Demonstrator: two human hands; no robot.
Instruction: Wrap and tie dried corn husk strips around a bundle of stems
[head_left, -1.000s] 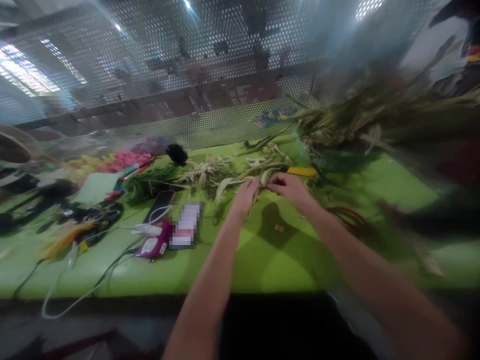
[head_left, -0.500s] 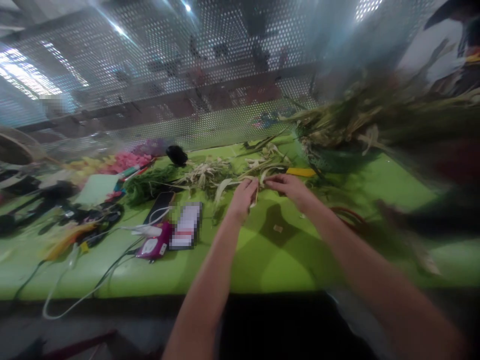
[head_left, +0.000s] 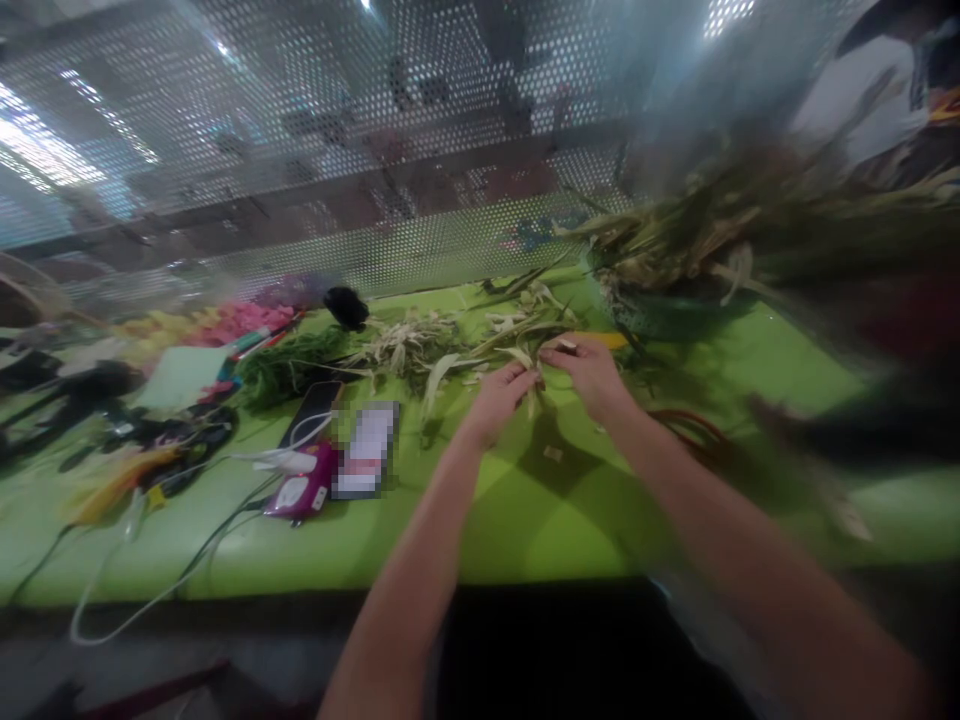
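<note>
Above the green table, my left hand (head_left: 501,402) is closed in a pinch on a pale, dry, husk-like strip (head_left: 519,355). Close beside it on the right, my right hand (head_left: 591,374) has its thumb and fingers pressed together at the same piece. Its fingertips partly hide what they grip. Behind both hands lie loose green-and-cream dried leaves (head_left: 544,305). A heap of pale husk strips (head_left: 409,340) spreads to the left of my hands. A yellow strip-like object (head_left: 609,340) lies just behind my right hand.
A green basin (head_left: 652,312) full of dry leaves stands at the right back. To the left lie a phone (head_left: 367,445), a purple power adapter (head_left: 304,485) with cables, green fibres (head_left: 289,370) and pink flower-like pieces (head_left: 244,325). A perforated metal panel (head_left: 450,240) rises behind the table.
My left hand has shifted slightly right, nearer my right hand. The right hand has turned, its fingers closing in more at the pale strip. The view has moved a little.
</note>
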